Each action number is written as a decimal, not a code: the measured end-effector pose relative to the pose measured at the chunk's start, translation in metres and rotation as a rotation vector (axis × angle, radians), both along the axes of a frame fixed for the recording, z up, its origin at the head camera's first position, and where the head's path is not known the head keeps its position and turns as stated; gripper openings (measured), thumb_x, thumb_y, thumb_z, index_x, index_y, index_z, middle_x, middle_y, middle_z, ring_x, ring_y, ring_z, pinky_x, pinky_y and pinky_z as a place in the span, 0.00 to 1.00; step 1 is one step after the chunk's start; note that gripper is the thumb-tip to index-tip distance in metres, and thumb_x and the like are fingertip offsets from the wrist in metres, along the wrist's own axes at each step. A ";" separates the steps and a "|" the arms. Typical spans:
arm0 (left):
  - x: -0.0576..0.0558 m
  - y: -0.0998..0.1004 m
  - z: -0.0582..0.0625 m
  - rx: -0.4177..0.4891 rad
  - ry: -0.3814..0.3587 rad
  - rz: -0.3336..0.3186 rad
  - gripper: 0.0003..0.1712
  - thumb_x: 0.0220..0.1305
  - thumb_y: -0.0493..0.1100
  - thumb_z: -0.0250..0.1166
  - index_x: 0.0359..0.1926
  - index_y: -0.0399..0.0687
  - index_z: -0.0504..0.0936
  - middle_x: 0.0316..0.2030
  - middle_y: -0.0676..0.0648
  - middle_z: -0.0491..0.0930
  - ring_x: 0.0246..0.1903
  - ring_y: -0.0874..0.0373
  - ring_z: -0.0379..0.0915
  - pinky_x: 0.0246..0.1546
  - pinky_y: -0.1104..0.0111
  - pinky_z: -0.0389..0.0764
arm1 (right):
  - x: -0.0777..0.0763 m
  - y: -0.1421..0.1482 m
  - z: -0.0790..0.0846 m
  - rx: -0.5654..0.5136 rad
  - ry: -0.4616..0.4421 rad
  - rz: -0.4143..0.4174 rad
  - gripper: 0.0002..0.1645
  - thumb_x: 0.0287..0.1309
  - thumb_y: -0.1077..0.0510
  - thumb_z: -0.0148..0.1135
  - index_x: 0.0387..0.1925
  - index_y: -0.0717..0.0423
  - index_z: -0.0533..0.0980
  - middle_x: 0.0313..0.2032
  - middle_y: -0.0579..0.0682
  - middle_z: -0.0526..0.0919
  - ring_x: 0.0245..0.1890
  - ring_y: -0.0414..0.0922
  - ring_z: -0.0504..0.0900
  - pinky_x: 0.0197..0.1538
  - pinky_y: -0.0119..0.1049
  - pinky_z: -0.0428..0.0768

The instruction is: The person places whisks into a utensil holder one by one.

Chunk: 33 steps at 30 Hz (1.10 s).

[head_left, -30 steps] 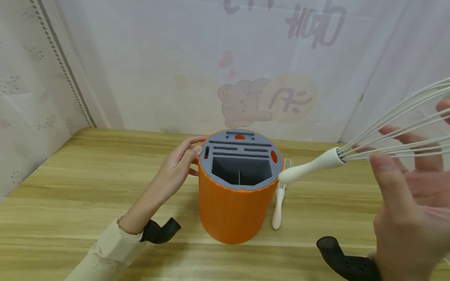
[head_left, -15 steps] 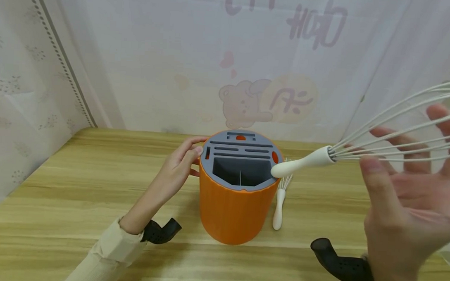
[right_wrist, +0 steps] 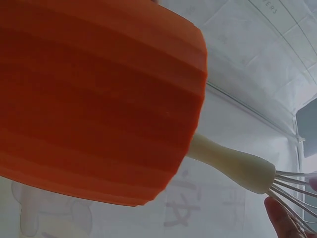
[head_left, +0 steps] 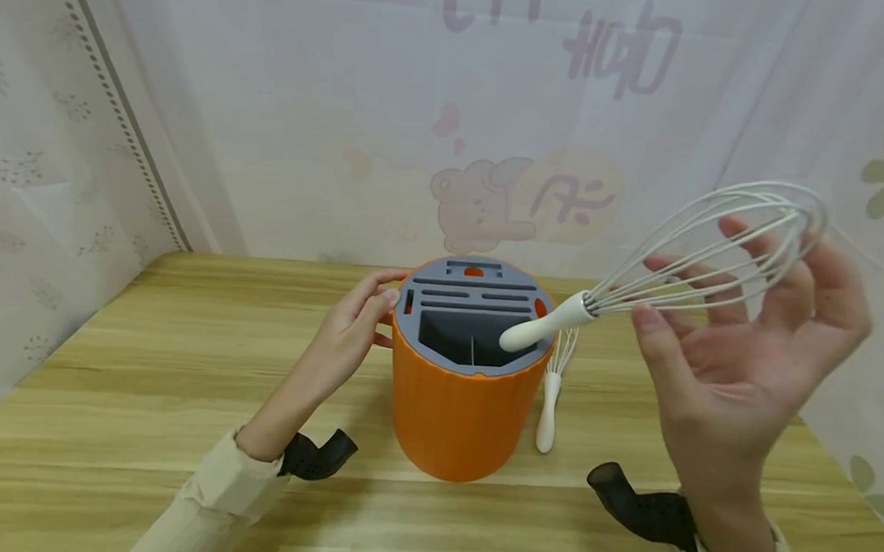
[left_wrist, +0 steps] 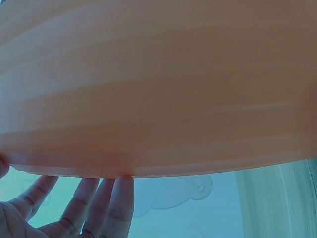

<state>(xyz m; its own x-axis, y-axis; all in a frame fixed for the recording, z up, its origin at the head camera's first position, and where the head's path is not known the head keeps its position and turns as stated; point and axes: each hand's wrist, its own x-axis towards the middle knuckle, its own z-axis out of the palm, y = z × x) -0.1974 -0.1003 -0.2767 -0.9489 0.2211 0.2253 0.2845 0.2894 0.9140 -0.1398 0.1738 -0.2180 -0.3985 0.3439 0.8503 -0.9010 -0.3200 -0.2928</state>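
Note:
My right hand [head_left: 739, 359] holds a cream-handled whisk [head_left: 546, 324] by its wire loops, with the thumb against the wires near the handle. The whisk slants down to the left. Its handle end is over the large compartment of an orange utensil holder [head_left: 459, 423], at the right part. That holder stands upright and has a grey slotted top [head_left: 478, 291]. At its left rim my left hand [head_left: 345, 329] grips the holder, thumb at the top edge, other fingers partly hidden behind the wall. In the right wrist view the whisk handle [right_wrist: 237, 166] shows beyond the orange wall.
A smaller whisk [head_left: 549, 406] lies on the wooden table [head_left: 190, 365], right beside the holder. A printed curtain [head_left: 308, 125] hangs behind the table. Black curved mounts [head_left: 646, 506] sit at both wrists.
My right hand has moved left with the whisk, bringing the handle end from beside the rim to over the large compartment. The left hand and the holder stay in place.

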 end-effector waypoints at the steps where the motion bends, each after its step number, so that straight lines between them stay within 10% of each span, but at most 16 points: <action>1: 0.000 0.000 0.000 0.001 -0.001 0.001 0.20 0.71 0.50 0.44 0.61 0.59 0.68 0.46 0.43 0.77 0.40 0.50 0.77 0.37 0.61 0.82 | 0.000 -0.004 0.000 0.022 -0.011 0.005 0.51 0.27 0.90 0.52 0.58 0.68 0.47 0.57 0.72 0.56 0.47 0.68 0.71 0.41 0.52 0.81; 17: 0.000 0.000 0.000 0.003 -0.001 0.001 0.20 0.71 0.50 0.44 0.61 0.58 0.68 0.46 0.43 0.77 0.40 0.49 0.77 0.38 0.59 0.82 | -0.010 -0.013 -0.019 0.531 -0.061 -0.067 0.47 0.44 0.79 0.59 0.64 0.66 0.48 0.60 0.65 0.58 0.50 0.56 0.75 0.49 0.36 0.80; 33: 0.000 0.000 0.000 0.000 0.001 0.003 0.20 0.72 0.50 0.44 0.61 0.59 0.68 0.47 0.44 0.77 0.41 0.49 0.77 0.37 0.61 0.82 | -0.007 -0.016 -0.019 0.844 -0.129 -0.258 0.48 0.34 0.83 0.58 0.58 0.75 0.45 0.56 0.53 0.66 0.51 0.45 0.76 0.56 0.31 0.75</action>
